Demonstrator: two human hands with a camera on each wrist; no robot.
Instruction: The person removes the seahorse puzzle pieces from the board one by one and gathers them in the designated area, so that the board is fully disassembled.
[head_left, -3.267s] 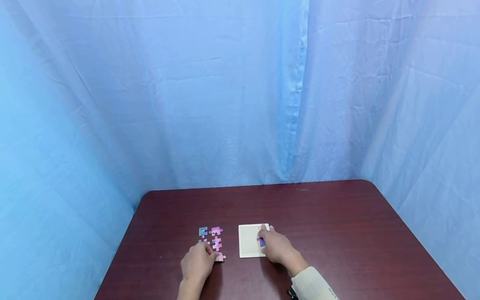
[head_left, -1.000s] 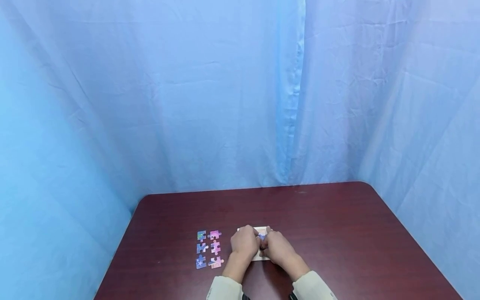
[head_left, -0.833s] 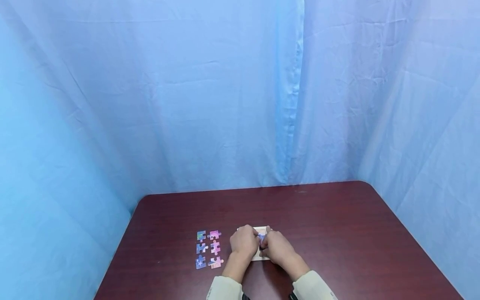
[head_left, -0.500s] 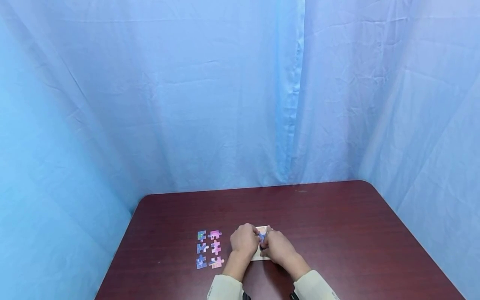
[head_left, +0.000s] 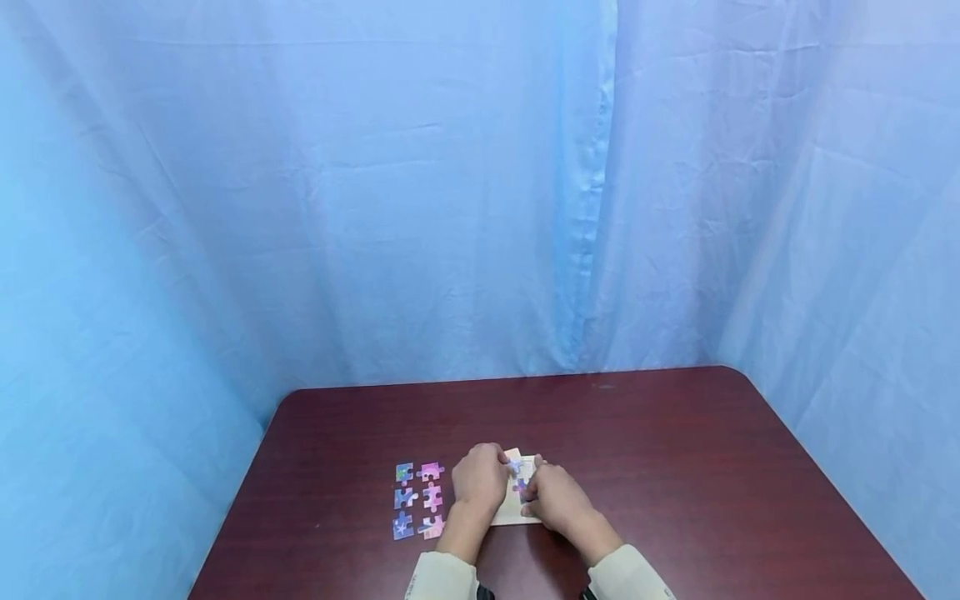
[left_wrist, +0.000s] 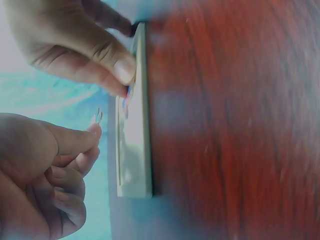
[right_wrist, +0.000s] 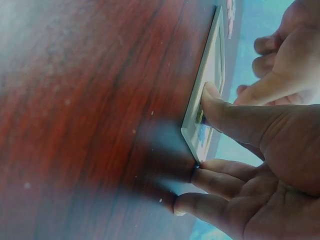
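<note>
In the head view my left hand [head_left: 480,479] is raised over the shallow cream puzzle tray [head_left: 513,513], pinching a pale jigsaw piece [head_left: 513,458] with a bluish figure. Its thin edge shows at the fingertips in the left wrist view, apart from the tray. My right hand [head_left: 561,498] is at the tray's right side. Thumb and finger grip a blue and purple jigsaw piece [head_left: 520,484] lying in the tray; the hand hides part of it. In the right wrist view the right thumb [right_wrist: 217,107] lies over the tray, and other fingers reach its edge and the table.
Left of the tray, several jigsaw pieces lie in two columns, blue pieces [head_left: 402,498] and pink pieces [head_left: 432,498], the nearest pink one close to the left forearm. The dark red wooden table [head_left: 675,467] extends back to blue curtains [head_left: 450,208].
The left hand has left the row of loose pieces for the tray. In the last half second it has drawn slightly left and up, its piece parting from the one under the right hand.
</note>
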